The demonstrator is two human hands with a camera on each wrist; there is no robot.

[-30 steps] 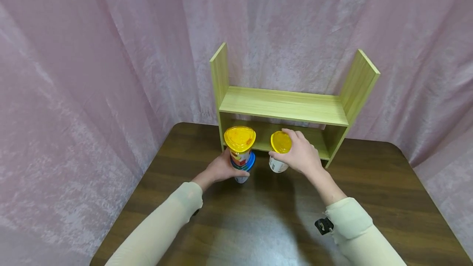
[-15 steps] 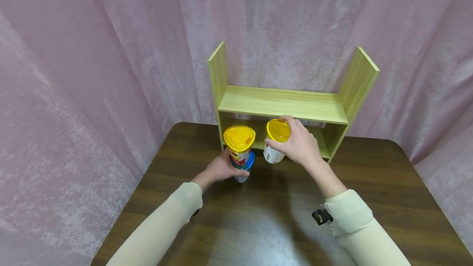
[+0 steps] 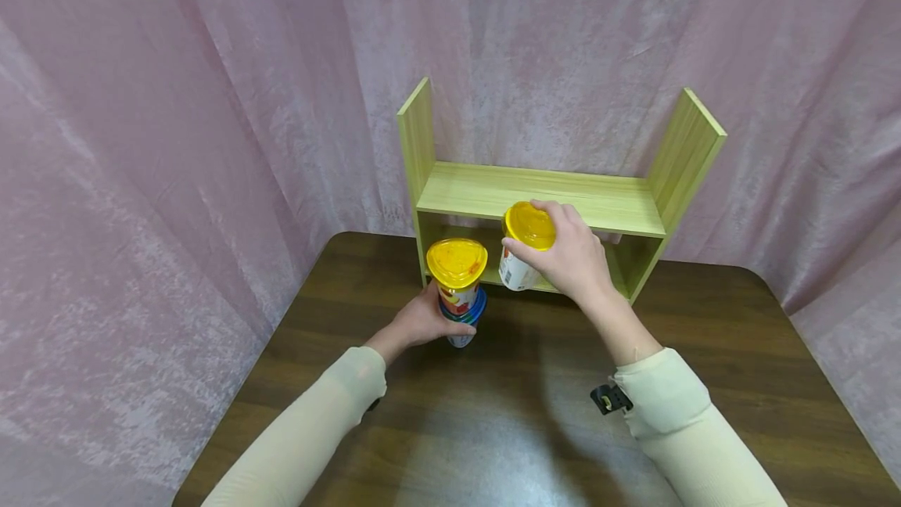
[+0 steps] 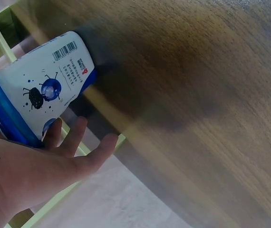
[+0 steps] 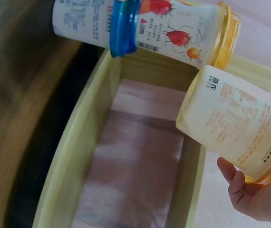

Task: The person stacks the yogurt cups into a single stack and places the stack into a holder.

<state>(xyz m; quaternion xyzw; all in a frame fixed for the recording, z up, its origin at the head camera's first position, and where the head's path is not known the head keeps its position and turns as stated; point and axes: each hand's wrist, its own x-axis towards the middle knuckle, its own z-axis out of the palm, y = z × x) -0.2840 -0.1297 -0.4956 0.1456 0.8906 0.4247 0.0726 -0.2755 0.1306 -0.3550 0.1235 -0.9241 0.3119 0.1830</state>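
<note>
Two printed plastic tubs stand stacked on the table in front of the shelf. The lower, a white tub with a blue lid, has my left hand around it near the lid, thumb in front. On top sits a fruit-printed tub with a yellow lid; strawberries show on its side in the right wrist view. My right hand grips a second yellow-lidded tub near its lid and holds it raised and slightly tilted, right of the stack. In the right wrist view this tub shows orange printed text.
A light wooden two-tier shelf with upright side panels stands at the back of the dark wooden table, just behind the tubs. Pink curtains hang behind and at both sides.
My right hand has lifted the second yellow-lidded tub from near the table to about the upper shelf's front edge in the head view, slightly leftward. The left hand and the stack stay put.
</note>
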